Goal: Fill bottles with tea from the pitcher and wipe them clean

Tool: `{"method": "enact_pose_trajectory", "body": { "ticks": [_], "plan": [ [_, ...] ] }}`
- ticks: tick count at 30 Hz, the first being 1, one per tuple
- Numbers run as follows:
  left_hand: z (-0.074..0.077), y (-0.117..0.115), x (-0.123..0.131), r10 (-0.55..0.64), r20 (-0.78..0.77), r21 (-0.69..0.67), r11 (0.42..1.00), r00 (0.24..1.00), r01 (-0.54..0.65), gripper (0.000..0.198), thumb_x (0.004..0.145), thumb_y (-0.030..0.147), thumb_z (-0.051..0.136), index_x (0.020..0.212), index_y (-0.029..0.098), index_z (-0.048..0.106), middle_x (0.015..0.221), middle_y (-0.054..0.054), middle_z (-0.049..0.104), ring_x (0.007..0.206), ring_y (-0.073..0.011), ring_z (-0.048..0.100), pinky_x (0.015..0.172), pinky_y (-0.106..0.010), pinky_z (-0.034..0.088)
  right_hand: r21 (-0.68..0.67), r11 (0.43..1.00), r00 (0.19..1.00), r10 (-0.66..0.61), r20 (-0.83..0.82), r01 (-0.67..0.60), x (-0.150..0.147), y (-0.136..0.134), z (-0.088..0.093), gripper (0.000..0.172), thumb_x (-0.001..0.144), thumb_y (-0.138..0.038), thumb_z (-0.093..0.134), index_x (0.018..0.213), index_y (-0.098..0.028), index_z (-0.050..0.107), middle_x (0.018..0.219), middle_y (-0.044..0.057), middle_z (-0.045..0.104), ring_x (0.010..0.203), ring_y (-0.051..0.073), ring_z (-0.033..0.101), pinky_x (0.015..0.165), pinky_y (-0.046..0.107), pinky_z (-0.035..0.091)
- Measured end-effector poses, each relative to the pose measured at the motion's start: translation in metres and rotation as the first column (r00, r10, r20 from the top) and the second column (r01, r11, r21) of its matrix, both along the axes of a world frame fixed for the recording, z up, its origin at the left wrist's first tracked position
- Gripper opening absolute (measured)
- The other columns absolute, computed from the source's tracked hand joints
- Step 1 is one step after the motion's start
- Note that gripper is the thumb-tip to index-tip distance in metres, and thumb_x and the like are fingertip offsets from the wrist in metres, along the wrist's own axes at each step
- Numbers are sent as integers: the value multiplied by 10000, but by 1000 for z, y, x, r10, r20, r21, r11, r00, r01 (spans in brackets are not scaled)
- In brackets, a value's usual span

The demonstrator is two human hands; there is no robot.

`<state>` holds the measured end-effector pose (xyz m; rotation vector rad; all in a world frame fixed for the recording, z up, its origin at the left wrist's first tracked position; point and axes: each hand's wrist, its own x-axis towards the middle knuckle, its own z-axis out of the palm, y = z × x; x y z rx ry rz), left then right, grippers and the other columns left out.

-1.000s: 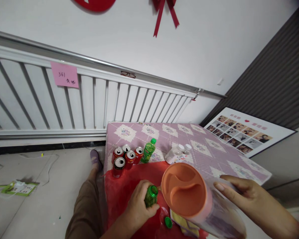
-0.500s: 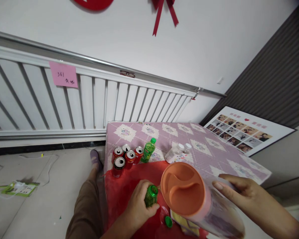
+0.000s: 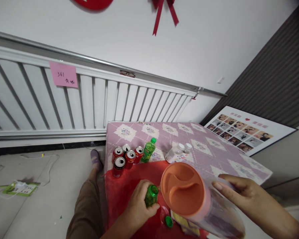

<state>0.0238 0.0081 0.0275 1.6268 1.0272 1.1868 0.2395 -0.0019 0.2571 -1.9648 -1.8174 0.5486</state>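
My left hand (image 3: 139, 202) is wrapped around a green plastic bottle (image 3: 151, 196), uncapped and held with its open mouth up. In my right hand (image 3: 244, 192) is a clear pitcher (image 3: 221, 215) with an orange lid (image 3: 183, 189), gripped at its handle and tilted toward the bottle. Brownish liquid shows inside the pitcher. The lid's spout side is right at the bottle mouth; I cannot tell whether liquid is flowing. Below the lid, a green cap (image 3: 168, 221) lies on the red cover (image 3: 124, 196), beside a folded yellow cloth (image 3: 186, 227) partly hidden by the pitcher.
Several opened red cans (image 3: 118, 166) stand at the left edge, next to a capped green bottle (image 3: 148, 151). White-capped bottles (image 3: 175, 153) sit behind the pitcher on the purple patterned tablecloth (image 3: 201, 132). A radiator (image 3: 129, 103) runs along the wall. A power strip (image 3: 21, 188) lies on the floor.
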Motion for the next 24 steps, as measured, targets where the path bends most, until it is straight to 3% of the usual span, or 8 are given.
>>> {"method": "enact_pose_trajectory", "body": {
  "ticks": [6,11,24],
  "plan": [
    [1,0,0,10,2,3,1000,1000,-10,578,599,14,657,1138,176,524,1171,-107,592,1117,-270,567,1013,-422,445,-39,999,1000,-7,7,8,3,0,1,587,630,-788,537,452,-232,477,497,-13,411,499,170,430,459,300,373],
    [2,0,-1,0,-8,-4,1000,1000,0,559,603,17,654,1122,182,525,1159,-103,594,1105,-268,573,1000,-423,453,17,1000,1000,21,14,-21,6,-1,-4,574,689,-775,494,467,-245,490,481,4,438,488,180,433,451,307,362],
    [1,-1,0,7,-3,20,1000,1000,-7,582,600,7,662,1132,194,517,1153,-91,591,1100,-261,573,996,-419,457,-17,1000,1000,4,16,-4,7,2,-2,593,643,-795,529,449,-235,499,468,-4,452,484,171,446,443,283,376]
  ]
}}
